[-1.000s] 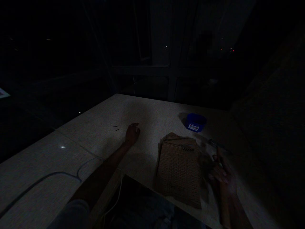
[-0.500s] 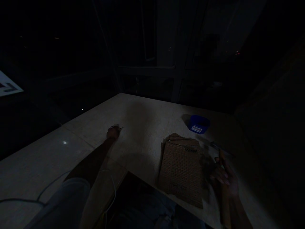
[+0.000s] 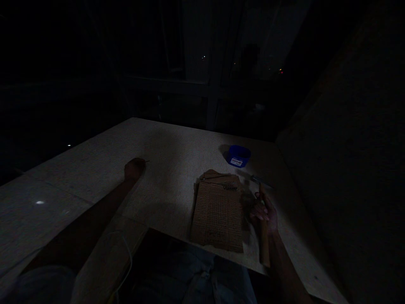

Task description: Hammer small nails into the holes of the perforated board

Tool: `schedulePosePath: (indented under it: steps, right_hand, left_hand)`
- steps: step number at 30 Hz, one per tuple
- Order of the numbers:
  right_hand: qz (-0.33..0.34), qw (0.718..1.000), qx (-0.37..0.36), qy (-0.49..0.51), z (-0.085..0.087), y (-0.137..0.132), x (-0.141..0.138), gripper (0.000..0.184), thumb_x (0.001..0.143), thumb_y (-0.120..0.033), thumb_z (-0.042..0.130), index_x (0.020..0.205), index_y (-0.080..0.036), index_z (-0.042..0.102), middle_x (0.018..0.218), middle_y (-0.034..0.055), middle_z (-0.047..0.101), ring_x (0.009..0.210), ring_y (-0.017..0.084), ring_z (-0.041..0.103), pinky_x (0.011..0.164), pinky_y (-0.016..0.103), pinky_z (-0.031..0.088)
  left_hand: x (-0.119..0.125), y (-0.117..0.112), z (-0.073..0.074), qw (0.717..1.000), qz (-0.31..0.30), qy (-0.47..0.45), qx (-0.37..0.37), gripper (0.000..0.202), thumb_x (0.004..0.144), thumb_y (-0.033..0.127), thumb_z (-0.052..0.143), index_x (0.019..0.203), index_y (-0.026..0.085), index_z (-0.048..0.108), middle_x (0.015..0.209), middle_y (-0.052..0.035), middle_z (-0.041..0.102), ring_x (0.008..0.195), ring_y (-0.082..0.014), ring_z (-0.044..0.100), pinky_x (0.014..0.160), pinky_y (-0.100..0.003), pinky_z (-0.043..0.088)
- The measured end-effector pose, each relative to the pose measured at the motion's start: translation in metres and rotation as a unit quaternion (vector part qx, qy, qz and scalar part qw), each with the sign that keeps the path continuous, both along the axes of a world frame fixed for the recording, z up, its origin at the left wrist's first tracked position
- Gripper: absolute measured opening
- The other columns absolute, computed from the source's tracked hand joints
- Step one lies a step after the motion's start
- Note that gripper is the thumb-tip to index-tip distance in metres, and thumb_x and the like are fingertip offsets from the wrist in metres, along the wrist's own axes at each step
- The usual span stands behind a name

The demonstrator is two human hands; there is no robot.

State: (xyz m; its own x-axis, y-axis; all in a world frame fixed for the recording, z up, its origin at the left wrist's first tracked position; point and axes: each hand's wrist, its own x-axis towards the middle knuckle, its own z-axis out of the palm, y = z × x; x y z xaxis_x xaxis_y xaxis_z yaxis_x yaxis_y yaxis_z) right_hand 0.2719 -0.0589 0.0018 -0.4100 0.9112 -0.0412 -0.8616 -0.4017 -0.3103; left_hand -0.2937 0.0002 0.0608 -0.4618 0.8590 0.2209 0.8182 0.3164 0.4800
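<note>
My right hand [image 3: 265, 212] is closed around the wooden handle of a hammer [image 3: 265, 247], whose metal head points away, beyond my fingers. Just left of that hand a piece of corrugated cardboard [image 3: 218, 219] lies flat, with rows of small dark marks and a dark patch near its far edge that the dim light leaves unclear. At the left, my left hand [image 3: 134, 168] is closed low over the table, and a thin nail [image 3: 147, 161] sticks out from its fingertips. Most of the fingers are in shadow.
A blue plastic container [image 3: 239, 156] with a white label stands behind the cardboard. The pale table [image 3: 177, 147] ends at a dark window, with a wall [image 3: 341, 147] at the right. A thin cable [image 3: 128, 249] loops near my left arm.
The view has turned right. Several thin nails showed by my left hand earlier; now one sticks out of its closed fingers. My right hand still holds the hammer.
</note>
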Motion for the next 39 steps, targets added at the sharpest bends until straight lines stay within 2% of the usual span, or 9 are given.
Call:
schedulePosePath:
  steps: [3, 6, 8, 12, 15, 18, 21, 30, 39]
  right_hand:
    - [-0.009, 1.0, 0.004, -0.003, 0.001, 0.002, -0.004, 0.016, 0.102, -0.027, 0.054, 0.099, -0.017, 0.066, 0.046, -0.0127, 0.043, 0.031, 0.004, 0.04, 0.039, 0.015, 0.037]
    - [-0.011, 1.0, 0.01, 0.002, -0.001, 0.005, -0.007, 0.017, 0.102, -0.028, 0.054, 0.097, -0.017, 0.066, 0.045, -0.0137, 0.04, 0.029, 0.004, 0.036, 0.037, 0.014, 0.033]
    - [-0.006, 1.0, 0.019, 0.015, -0.003, 0.006, -0.009, 0.019, 0.103, -0.029, 0.053, 0.098, -0.017, 0.066, 0.045, -0.014, 0.039, 0.03, 0.003, 0.035, 0.037, 0.014, 0.031]
    - [0.014, 0.998, 0.038, 0.04, -0.005, 0.007, -0.011, 0.021, 0.103, -0.03, 0.052, 0.1, -0.016, 0.067, 0.046, -0.0128, 0.042, 0.032, 0.004, 0.04, 0.038, 0.014, 0.032]
    - [0.026, 0.998, 0.035, 0.041, -0.004, 0.007, -0.012, 0.019, 0.102, -0.031, 0.055, 0.099, -0.017, 0.067, 0.046, -0.0125, 0.044, 0.033, 0.004, 0.04, 0.039, 0.015, 0.034]
    - [0.022, 0.999, 0.023, 0.03, -0.004, 0.007, -0.013, 0.019, 0.101, -0.031, 0.056, 0.097, -0.017, 0.068, 0.046, -0.0124, 0.044, 0.032, 0.004, 0.037, 0.039, 0.015, 0.034]
    - [0.02, 0.999, 0.021, 0.024, -0.003, 0.007, -0.015, 0.022, 0.103, -0.033, 0.053, 0.097, -0.017, 0.067, 0.045, -0.0126, 0.042, 0.031, 0.004, 0.034, 0.038, 0.015, 0.032]
    - [0.007, 1.0, 0.023, -0.015, -0.003, 0.01, -0.019, 0.023, 0.103, -0.036, 0.054, 0.096, -0.018, 0.066, 0.044, -0.0147, 0.035, 0.028, 0.004, 0.022, 0.033, 0.014, 0.027]
    - [0.031, 0.998, 0.029, -0.042, -0.008, 0.012, -0.025, 0.022, 0.1, -0.04, 0.057, 0.097, -0.02, 0.064, 0.044, -0.0149, 0.033, 0.029, 0.004, 0.019, 0.034, 0.014, 0.026]
  left_hand:
    - [0.043, 0.018, 0.009, 0.99, -0.09, -0.07, 0.079, 0.021, 0.082, 0.03, 0.057, 0.091, 0.017, 0.072, 0.103, -0.012, 0.077, 0.1, -0.027, 0.07, 0.092, -0.041, 0.055]
    - [0.106, 0.028, 0.014, 0.967, -0.176, -0.139, 0.12, 0.022, 0.078, 0.036, 0.06, 0.088, 0.02, 0.072, 0.095, -0.0072, 0.078, 0.091, -0.0239, 0.072, 0.086, -0.036, 0.058]
    - [0.152, 0.027, 0.014, 0.937, -0.237, -0.221, 0.13, 0.023, 0.076, 0.037, 0.064, 0.087, 0.02, 0.073, 0.094, -0.0075, 0.078, 0.09, -0.0245, 0.072, 0.084, -0.036, 0.058]
    - [0.229, 0.017, 0.005, 0.908, -0.301, -0.275, 0.096, 0.02, 0.074, 0.032, 0.066, 0.086, 0.019, 0.075, 0.087, -0.006, 0.079, 0.082, -0.0227, 0.073, 0.079, -0.035, 0.058]
    - [0.265, 0.009, -0.009, 0.893, -0.335, -0.293, 0.07, 0.017, 0.077, 0.028, 0.064, 0.086, 0.02, 0.076, 0.089, -0.0058, 0.079, 0.085, -0.0223, 0.073, 0.081, -0.035, 0.058]
    - [0.281, 0.003, -0.021, 0.886, -0.36, -0.288, 0.058, 0.016, 0.08, 0.026, 0.065, 0.089, 0.02, 0.077, 0.095, -0.0065, 0.08, 0.088, -0.0225, 0.074, 0.084, -0.036, 0.058]
    - [0.286, -0.001, -0.028, 0.886, -0.373, -0.271, 0.047, 0.018, 0.083, 0.026, 0.066, 0.095, 0.021, 0.078, 0.1, -0.0077, 0.079, 0.093, -0.0234, 0.074, 0.088, -0.038, 0.058]
    - [0.296, -0.003, -0.036, 0.892, -0.4, -0.207, 0.038, 0.019, 0.089, 0.025, 0.064, 0.102, 0.025, 0.078, 0.104, -0.0063, 0.079, 0.099, -0.0242, 0.074, 0.093, -0.04, 0.058]
    - [0.296, 0.0, -0.048, 0.9, -0.4, -0.171, 0.026, 0.02, 0.091, 0.029, 0.063, 0.105, 0.027, 0.078, 0.107, -0.0044, 0.08, 0.099, -0.0236, 0.075, 0.093, -0.039, 0.058]
